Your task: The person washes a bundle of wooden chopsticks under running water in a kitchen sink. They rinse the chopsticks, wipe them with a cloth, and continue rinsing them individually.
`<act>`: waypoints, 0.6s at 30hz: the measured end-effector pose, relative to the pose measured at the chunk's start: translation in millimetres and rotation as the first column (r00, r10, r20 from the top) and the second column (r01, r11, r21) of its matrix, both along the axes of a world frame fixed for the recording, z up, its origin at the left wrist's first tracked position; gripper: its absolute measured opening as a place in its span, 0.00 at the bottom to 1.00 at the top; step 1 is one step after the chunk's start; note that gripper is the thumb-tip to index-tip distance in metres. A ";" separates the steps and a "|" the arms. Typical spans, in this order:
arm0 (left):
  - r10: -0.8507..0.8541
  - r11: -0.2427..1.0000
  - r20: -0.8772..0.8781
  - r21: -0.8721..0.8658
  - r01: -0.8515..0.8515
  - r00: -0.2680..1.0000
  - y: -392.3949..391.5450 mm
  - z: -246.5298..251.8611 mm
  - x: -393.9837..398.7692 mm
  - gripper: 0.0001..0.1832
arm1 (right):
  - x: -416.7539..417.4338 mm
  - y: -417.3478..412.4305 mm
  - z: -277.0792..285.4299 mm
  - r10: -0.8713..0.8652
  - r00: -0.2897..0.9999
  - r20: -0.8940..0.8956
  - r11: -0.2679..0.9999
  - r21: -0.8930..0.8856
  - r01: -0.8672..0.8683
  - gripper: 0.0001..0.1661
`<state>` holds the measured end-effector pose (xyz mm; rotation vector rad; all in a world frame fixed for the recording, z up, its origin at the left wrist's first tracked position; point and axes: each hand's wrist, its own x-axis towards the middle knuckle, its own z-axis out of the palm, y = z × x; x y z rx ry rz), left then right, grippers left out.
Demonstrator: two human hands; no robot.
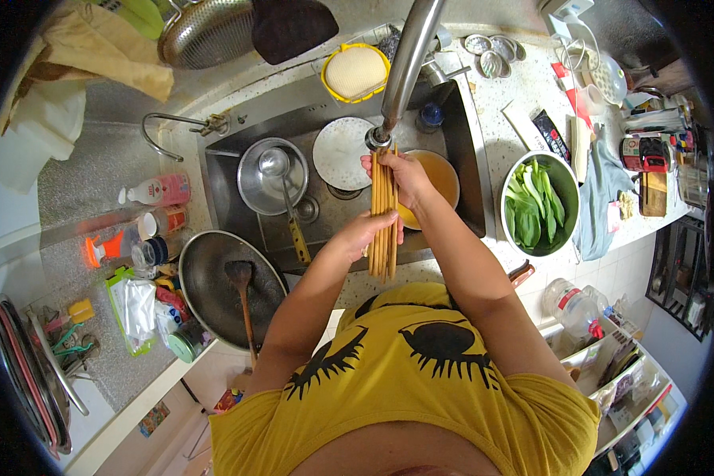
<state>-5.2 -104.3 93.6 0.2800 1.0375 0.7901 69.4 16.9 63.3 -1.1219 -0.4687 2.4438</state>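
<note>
Both my hands grip a bundle of wooden chopsticks (383, 220) over the front of the steel sink (464, 137). My left hand (366, 232) holds the lower part, and my right hand (401, 172) closes on the upper part, just below the faucet spout (378, 138). Behind the chopsticks lies a white plate (342, 152) in the sink. To its left stands a metal pot (253, 193) with a steel ladle (285, 196) in it. A bowl of orange-brown liquid (440, 178) sits partly behind my right hand. Whether water runs from the spout, I cannot tell.
A wok (205, 285) with a wooden-handled spatula (244, 297) stands left of the sink. On the right counter are a bowl of leafy greens (535, 208) and a grey cloth (598, 196). A yellow basket with a sponge (356, 72) is at the sink's back edge. Bottles (166, 190) line the left.
</note>
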 end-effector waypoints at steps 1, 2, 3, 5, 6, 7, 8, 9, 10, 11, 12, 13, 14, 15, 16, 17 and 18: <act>-0.003 1.000 0.002 0.005 0.003 1.000 0.0 0.5 -0.1 0.15 | -0.3 0.2 3.0 -0.007 1.000 0.006 1.000 -0.001 0.007 0.11; -0.005 1.000 0.004 0.010 0.005 1.000 -0.2 0.8 -0.3 0.15 | -0.7 0.6 5.2 0.000 1.000 0.022 1.000 0.003 0.000 0.11; -0.007 1.000 0.006 0.016 0.007 1.000 -0.3 1.2 -0.6 0.15 | -1.6 1.2 7.5 0.007 0.999 0.038 1.000 0.007 -0.007 0.11; -0.007 1.000 0.006 0.028 0.007 1.000 -0.8 -0.6 -0.9 0.15 | -2.9 2.5 8.3 0.014 0.999 0.049 1.000 -0.006 -0.013 0.11; -0.007 0.999 0.007 0.034 0.006 1.000 -1.1 -1.2 -1.0 0.15 | -3.6 3.5 7.7 0.014 0.999 0.045 1.000 -0.023 -0.013 0.11; -0.005 1.000 0.003 0.030 0.005 1.000 -1.3 -1.1 -1.1 0.15 | -4.2 4.2 7.0 0.014 0.999 0.041 0.999 -0.041 -0.013 0.11; -0.004 1.000 -0.001 0.027 0.004 1.000 -1.5 -0.9 -1.3 0.15 | -4.6 4.8 6.4 0.016 0.999 0.033 0.999 -0.053 -0.014 0.11; -0.003 1.000 -0.005 0.023 0.003 1.000 -2.0 -1.1 -1.3 0.15 | -4.7 5.1 5.8 0.017 1.000 0.025 0.998 -0.066 -0.016 0.11; -0.003 1.000 -0.004 0.023 0.003 1.000 -2.4 0.0 -1.4 0.15 | -4.5 5.1 5.3 0.019 1.000 0.018 0.997 -0.078 -0.017 0.11; -0.003 1.000 -0.004 0.023 0.003 1.000 -2.6 2.0 -1.4 0.15 | -3.7 4.8 4.8 0.012 1.000 -0.011 0.995 -0.102 -0.013 0.11; -0.003 1.000 -0.001 0.021 0.003 1.000 -3.9 2.5 -1.0 0.15 | -2.1 3.6 5.2 0.006 0.999 -0.037 0.992 -0.127 -0.011 0.12; -0.009 1.000 0.001 0.024 0.009 1.000 -4.7 1.8 -1.4 0.15 | -0.9 2.6 5.5 -0.002 0.998 -0.063 0.988 -0.152 -0.008 0.12; -0.014 1.000 0.003 0.026 0.014 1.000 -4.9 0.8 -2.5 0.15 | -0.3 2.0 5.6 0.001 0.996 -0.093 0.988 -0.154 -0.015 0.12; -0.020 0.999 0.005 0.029 0.020 1.000 -5.3 -0.2 -2.8 0.15 | 0.5 1.5 5.4 0.003 0.992 -0.122 0.988 -0.156 -0.022 0.13; -0.026 0.999 0.006 0.032 0.026 1.000 -5.9 -0.7 -2.4 0.15 | 1.2 1.0 5.0 0.004 0.988 -0.152 0.987 -0.157 -0.028 0.13; -0.032 0.999 0.006 0.036 0.032 0.999 -6.4 -0.7 -1.8 0.16 | 2.1 0.5 4.6 -0.001 0.989 -0.149 0.985 -0.173 -0.025 0.13; -0.039 0.998 0.004 0.042 0.039 0.999 -6.1 -0.2 -1.9 0.16 | 2.3 1.0 4.3 -0.006 0.989 -0.148 0.982 -0.187 -0.022 0.13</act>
